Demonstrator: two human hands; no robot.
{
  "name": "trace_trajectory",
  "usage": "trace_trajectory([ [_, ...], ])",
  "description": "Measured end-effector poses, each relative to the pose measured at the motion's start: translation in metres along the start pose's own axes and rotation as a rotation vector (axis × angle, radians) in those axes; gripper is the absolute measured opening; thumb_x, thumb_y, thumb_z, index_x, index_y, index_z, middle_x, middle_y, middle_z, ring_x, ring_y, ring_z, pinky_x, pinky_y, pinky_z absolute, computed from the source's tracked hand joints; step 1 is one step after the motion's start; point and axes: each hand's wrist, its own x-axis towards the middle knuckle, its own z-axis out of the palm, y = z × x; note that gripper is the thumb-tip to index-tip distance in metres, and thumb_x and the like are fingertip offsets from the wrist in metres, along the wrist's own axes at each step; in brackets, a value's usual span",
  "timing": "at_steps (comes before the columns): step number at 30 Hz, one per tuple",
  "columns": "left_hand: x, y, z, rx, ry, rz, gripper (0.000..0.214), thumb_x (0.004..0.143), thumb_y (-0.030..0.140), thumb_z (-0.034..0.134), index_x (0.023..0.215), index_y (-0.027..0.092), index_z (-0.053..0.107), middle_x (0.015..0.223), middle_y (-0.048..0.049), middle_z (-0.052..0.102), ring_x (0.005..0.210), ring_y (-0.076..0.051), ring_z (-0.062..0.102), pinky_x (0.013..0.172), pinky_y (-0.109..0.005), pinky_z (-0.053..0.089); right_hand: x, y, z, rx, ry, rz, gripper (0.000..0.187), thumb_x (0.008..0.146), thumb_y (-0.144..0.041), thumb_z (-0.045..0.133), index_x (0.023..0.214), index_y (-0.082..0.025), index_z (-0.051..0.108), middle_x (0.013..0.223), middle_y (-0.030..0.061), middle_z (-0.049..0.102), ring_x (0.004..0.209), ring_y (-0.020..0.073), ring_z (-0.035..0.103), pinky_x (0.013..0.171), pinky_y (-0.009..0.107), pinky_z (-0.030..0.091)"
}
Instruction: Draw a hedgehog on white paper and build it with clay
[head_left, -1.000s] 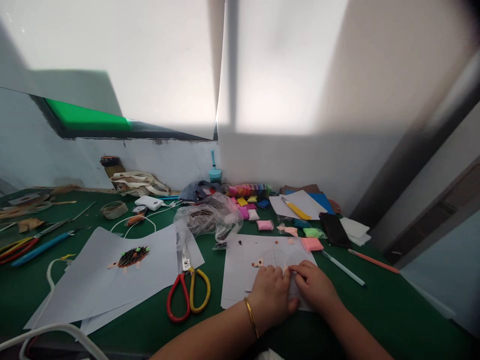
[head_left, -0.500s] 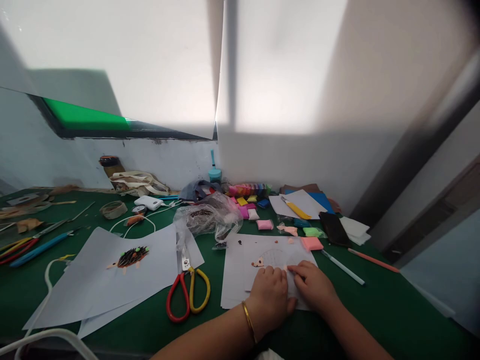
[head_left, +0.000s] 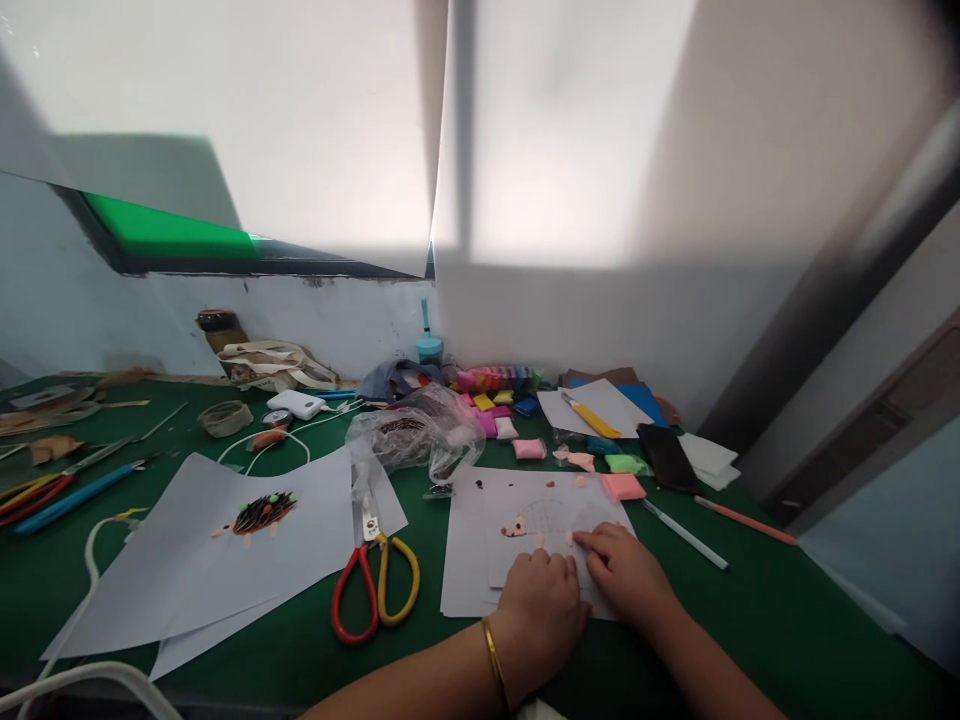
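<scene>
Both hands rest flat on a white sheet (head_left: 480,560) near the table's front edge. The left hand (head_left: 541,603), a gold bangle (head_left: 493,650) at its wrist, lies with fingers loosely curled and close together, holding nothing. The right hand (head_left: 626,572) presses its fingertips, held together, on the paper beside a small clay figure (head_left: 514,526). Just left lie red-and-yellow scissors (head_left: 373,590), then larger sheets bearing a dark clay hedgehog (head_left: 259,513). Beyond the sheet sit a pink clay block (head_left: 622,487), a crumpled plastic bag (head_left: 416,437) and coloured clay packets (head_left: 499,380). A pencil (head_left: 684,534) lies to the right on the green table (head_left: 780,610).
</scene>
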Motion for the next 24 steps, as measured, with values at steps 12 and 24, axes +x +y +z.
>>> trace_trajectory([
  [12, -0.007, -0.002, 0.001, -0.039, -0.003, -0.023, 0.046, 0.091, 0.043, 0.047, 0.125, 0.012, 0.053, 0.095, -0.0127, 0.062, 0.082, -0.026, 0.057, 0.067, -0.037, 0.044, -0.004, -0.004, 0.002, -0.039, 0.035, -0.093, 0.041, 0.085, -0.023, 0.04, 0.113, -0.022, 0.07, 0.095, 0.0063, 0.066, 0.093, 0.0199, 0.06, 0.084, 0.03, 0.046],
  [24, -0.018, -0.021, -0.024, -0.055, -0.013, -0.023, 0.024, 0.092, 0.037, 0.046, 0.095, 0.018, 0.06, 0.088, -0.0066, 0.061, 0.079, -0.023, 0.056, 0.066, -0.036, 0.045, -0.007, -0.007, -0.001, -0.005, 0.063, -0.149, 0.042, 0.087, -0.021, 0.039, 0.119, -0.022, 0.066, 0.097, 0.0071, 0.065, 0.093, 0.0198, 0.06, 0.083, 0.032, 0.049],
])
